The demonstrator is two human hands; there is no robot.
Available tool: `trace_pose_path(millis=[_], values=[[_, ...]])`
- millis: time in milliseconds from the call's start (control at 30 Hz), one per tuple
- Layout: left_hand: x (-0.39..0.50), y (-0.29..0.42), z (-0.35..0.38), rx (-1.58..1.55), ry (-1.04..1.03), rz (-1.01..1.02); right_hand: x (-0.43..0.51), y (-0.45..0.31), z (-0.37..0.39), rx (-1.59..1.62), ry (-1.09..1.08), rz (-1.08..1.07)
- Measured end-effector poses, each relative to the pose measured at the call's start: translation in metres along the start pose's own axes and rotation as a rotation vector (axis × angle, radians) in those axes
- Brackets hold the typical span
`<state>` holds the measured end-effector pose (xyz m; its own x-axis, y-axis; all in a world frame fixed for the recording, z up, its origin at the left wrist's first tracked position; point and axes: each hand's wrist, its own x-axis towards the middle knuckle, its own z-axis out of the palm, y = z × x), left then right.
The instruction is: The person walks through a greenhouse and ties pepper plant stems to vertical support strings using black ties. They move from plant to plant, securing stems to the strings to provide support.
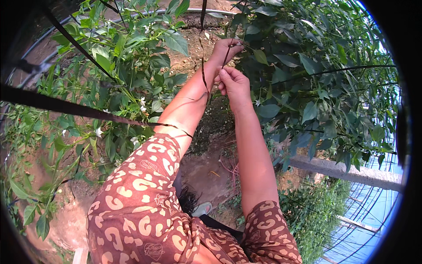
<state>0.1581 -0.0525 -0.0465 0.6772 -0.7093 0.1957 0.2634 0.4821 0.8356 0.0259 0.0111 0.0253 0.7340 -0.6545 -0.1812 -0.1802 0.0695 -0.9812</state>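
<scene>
My left hand (226, 51) reaches to the edge of the leafy pepper plants (296, 72) on the right. Its fingers are curled around a thin stem or twine beside a small white flower; which of the two is hard to tell. Just below it, my right hand (234, 82) pinches a dark plastic twine (227, 56) between thumb and forefinger. That twine runs up from the pinch to my left hand. Another dark twine (202, 66) hangs down across my left forearm. A dark strap (82, 113) crosses from the left and touches my arm near the elbow.
White-flowering pepper plants (128, 66) stand on the left, with dark support lines (79, 43) slanting through them. A pale concrete beam (349, 173) juts in at right, near blue sheeting (369, 204) behind wires. Pinkish cord (234, 170) lies on the soil path (211, 165).
</scene>
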Motion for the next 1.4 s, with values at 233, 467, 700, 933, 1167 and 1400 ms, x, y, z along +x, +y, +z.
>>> trace_pose_path(millis=[233, 467, 700, 933, 1167, 1400], values=[[-0.011, 0.005, 0.001, -0.173, -0.148, 0.064, 0.035, 0.013, -0.040, 0.000, 0.177, 0.028], [-0.020, 0.019, 0.006, -0.211, -0.293, -0.097, 0.072, 0.016, -0.057, -0.170, 0.343, 0.065], [-0.018, 0.004, 0.012, 0.108, -0.010, 0.035, 0.086, 0.036, -0.067, -0.170, 0.373, -0.144], [-0.022, 0.018, 0.014, -0.064, -0.087, -0.144, 0.096, 0.038, -0.114, -1.290, 0.409, -0.615], [-0.019, 0.015, 0.002, -0.181, -0.118, -0.219, 0.100, -0.001, -0.089, -1.550, 0.520, -0.858], [-0.022, 0.010, 0.015, -0.339, -0.130, -0.301, 0.117, 0.013, -0.106, 0.143, 0.094, -0.310]])
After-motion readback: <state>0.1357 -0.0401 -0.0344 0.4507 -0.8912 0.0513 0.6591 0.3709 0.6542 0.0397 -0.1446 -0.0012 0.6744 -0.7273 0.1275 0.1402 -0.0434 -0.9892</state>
